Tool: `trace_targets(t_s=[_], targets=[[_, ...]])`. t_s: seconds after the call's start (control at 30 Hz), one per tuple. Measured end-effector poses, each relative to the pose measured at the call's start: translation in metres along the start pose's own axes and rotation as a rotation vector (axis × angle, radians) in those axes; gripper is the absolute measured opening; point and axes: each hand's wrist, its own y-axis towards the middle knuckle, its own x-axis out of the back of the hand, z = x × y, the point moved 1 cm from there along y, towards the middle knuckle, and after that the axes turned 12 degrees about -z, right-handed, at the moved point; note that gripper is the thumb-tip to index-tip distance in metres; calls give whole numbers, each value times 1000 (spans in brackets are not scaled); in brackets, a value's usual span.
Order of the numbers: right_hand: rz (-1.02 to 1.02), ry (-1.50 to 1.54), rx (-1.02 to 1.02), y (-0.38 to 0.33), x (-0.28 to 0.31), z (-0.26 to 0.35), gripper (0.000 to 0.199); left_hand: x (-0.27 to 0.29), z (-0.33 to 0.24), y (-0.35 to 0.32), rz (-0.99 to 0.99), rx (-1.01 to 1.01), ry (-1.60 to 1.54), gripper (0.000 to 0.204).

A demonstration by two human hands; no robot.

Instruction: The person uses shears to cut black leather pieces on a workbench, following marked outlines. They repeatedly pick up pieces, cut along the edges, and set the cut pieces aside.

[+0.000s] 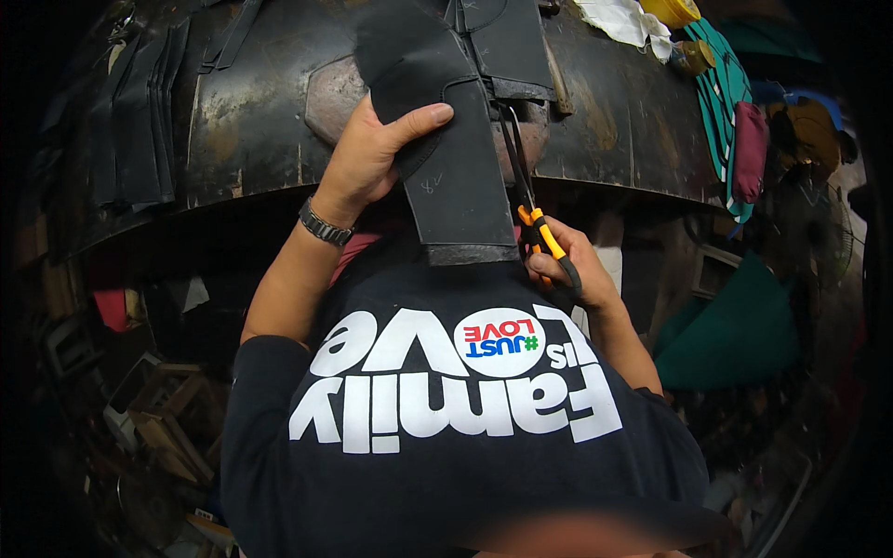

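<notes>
My left hand, with a dark watch on its wrist, grips a black leather-like panel at its left edge. The thumb presses flat on top, and the fingers are hidden underneath. The panel hangs past the bench's near edge towards my body, with stitching and a pale mark on it. At its right side my right hand is closed round the orange and black handles of a pair of scissors. Their long dark blades point away from me, slightly apart, beside the panel's right edge. More black pieces adjoin it at the far end.
The dark, worn bench curves across in front of me. Black strips lie on its left. A white cloth, a yellow container and green material are at the far right. A wooden stool stands lower left.
</notes>
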Motion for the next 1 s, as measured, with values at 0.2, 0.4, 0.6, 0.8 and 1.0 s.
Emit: trace_targets(t_s=[0.2, 0.4, 0.6, 0.8, 1.0], targets=[[47, -33, -27, -1, 8, 4, 57, -1, 16, -7, -45, -171, 123, 36], [141, -45, 30, -2, 16, 4, 49, 2, 12, -8, -40, -105, 53, 36], [124, 22, -25, 0, 4, 9, 51, -7, 22, -18, 34, -147, 242, 31], [55, -7, 44, 3, -8, 23, 51, -12, 32, -23, 45, -128, 308, 28], [36, 12, 26, -1, -9, 18, 53, -10, 35, -23, 50, -130, 322, 30]])
